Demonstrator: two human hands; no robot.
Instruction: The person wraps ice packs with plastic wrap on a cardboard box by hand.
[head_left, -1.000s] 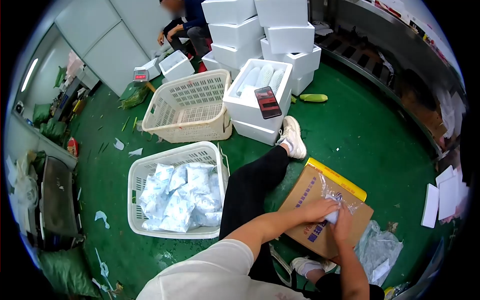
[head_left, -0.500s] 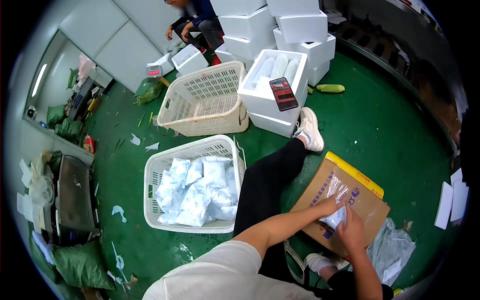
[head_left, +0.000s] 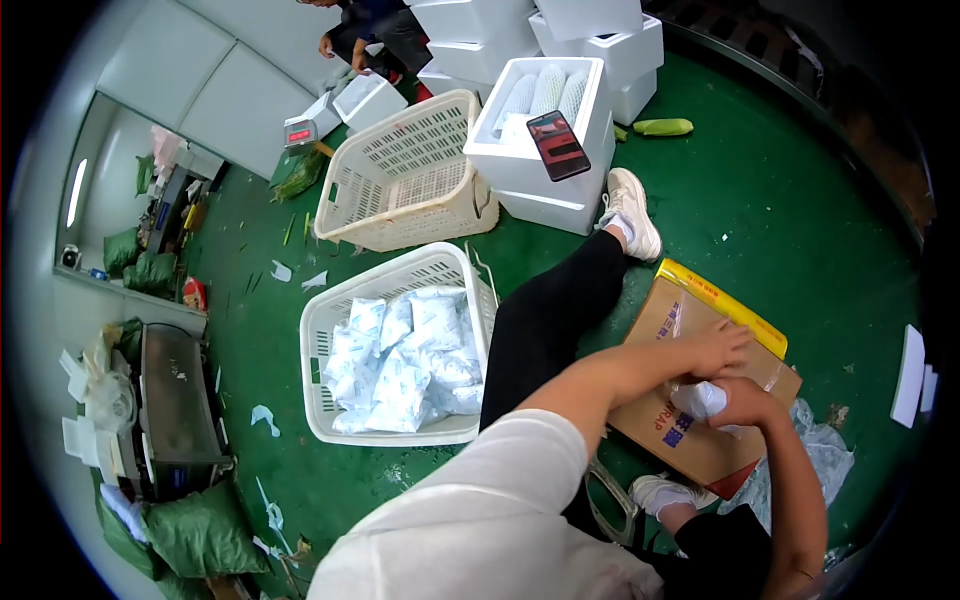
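A small white plastic-wrapped packet [head_left: 699, 401] lies in my right hand [head_left: 746, 402], whose fingers curl around it just above the cardboard box [head_left: 650, 425]. My left hand [head_left: 722, 347] is over the box beside the right one, fingers stretched out and slightly apart, with nothing visible in it. Printed lettering and shiny clear tape show on the box. A long yellow carton [head_left: 722, 308] lies along its far edge. To the left, a white basket [head_left: 312, 385] contains several white packets with blue print [head_left: 402, 385].
A second, cream basket [head_left: 440, 222] stands behind. A phone [head_left: 558, 146] rests on an open foam box [head_left: 540, 165] holding net-sleeved items. More foam boxes [head_left: 480, 60] are stacked behind. Another person [head_left: 385, 30] sits at the back. Crumpled clear plastic [head_left: 822, 460] lies right of the cardboard box.
My left hand has come off the packet and moved right and up over the box, its fingers extended. My right hand keeps the packet, now turned and slightly farther right. The camera view has shifted.
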